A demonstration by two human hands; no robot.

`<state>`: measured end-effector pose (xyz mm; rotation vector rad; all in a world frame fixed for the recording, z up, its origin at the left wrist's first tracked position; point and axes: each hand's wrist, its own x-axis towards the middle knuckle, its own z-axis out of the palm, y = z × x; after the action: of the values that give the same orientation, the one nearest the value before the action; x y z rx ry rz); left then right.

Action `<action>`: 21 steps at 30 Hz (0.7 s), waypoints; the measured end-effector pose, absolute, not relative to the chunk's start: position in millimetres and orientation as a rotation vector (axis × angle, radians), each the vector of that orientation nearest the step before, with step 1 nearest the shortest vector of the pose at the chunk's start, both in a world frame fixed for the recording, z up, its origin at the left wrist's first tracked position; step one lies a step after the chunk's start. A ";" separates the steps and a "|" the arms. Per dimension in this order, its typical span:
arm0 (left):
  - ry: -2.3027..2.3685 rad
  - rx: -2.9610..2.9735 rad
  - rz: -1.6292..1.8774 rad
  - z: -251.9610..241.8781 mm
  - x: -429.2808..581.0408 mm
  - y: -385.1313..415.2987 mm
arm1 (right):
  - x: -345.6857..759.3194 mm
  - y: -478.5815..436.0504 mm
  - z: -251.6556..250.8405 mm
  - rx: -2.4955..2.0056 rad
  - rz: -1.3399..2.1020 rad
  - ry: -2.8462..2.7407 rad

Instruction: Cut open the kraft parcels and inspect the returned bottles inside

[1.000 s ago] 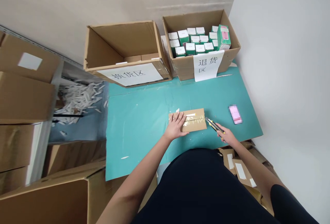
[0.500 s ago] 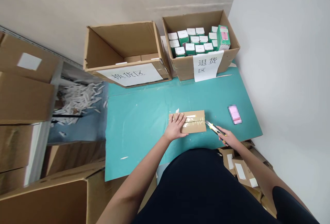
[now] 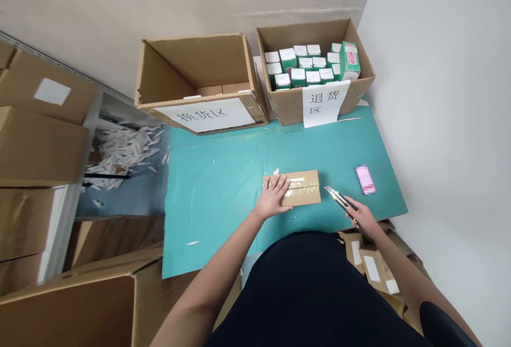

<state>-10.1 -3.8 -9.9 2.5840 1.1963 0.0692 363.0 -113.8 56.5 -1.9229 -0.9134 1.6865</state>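
A small taped cardboard box (image 3: 305, 196) lies flat on the teal table (image 3: 211, 187). Across its left end rests my left hand (image 3: 273, 198), fingers spread and pressing the top, thumb near the front edge. My right hand (image 3: 362, 215) is closed around a yellow-and-black box cutter (image 3: 339, 199). Its blade is out and points toward the box's right end, a short gap away from the cardboard. Clear tape with a lengthwise line runs along the middle of the box top.
Behind stand two large cartons with paper signs: the left carton (image 3: 191, 70) holds cardboard pieces low down, the right carton (image 3: 287, 107) several green-white boxes. A blurred pink phone-like item (image 3: 365, 179) lies at right. Cartons (image 3: 40, 145) fill the left shelf; small boxes (image 3: 375, 267) lie below right.
My right hand has drawn the box cutter back to the right, away from the box's end. My left hand stays on the box. The view has shifted slightly.
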 end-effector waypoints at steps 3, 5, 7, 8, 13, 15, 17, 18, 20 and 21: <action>1.191 2.586 0.053 -8.9 -10.2 -3.4 | 369.4 -99.3 55.0 -1.902 1.594 -0.949; 1.189 2.589 0.051 -8.4 -10.1 -3.6 | 366.3 -88.1 50.2 -1.892 1.582 -0.969; 1.189 2.593 0.058 -8.3 -10.1 -4.1 | 359.6 -78.4 43.7 -1.882 1.590 -0.980; 1.188 2.595 0.061 -8.5 -10.0 -4.4 | 356.0 -74.7 40.5 -1.876 1.593 -0.987; 1.192 2.594 0.058 -9.2 -9.8 -4.9 | 344.4 -69.8 31.2 -1.822 1.609 -1.034; 1.193 2.591 0.060 -9.1 -9.6 -4.6 | 342.3 -72.8 30.4 -1.811 1.623 -1.034; 1.191 2.587 0.066 -9.2 -9.2 -4.5 | 340.4 -76.8 30.2 -1.822 1.632 -1.025; 1.193 2.584 0.071 -9.4 -8.9 -4.6 | 339.5 -78.8 30.2 -1.833 1.637 -1.021; 1.204 2.574 0.081 -10.1 -8.4 -4.8 | 338.1 -82.3 29.9 -1.858 1.656 -1.008; 1.210 2.569 0.083 -10.5 -8.2 -4.9 | 337.8 -83.9 29.7 -1.866 1.666 -1.000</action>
<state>-8.2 -4.9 -10.5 2.5691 1.2100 0.0831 337.8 -83.9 29.7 -1.8657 -1.0003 1.6664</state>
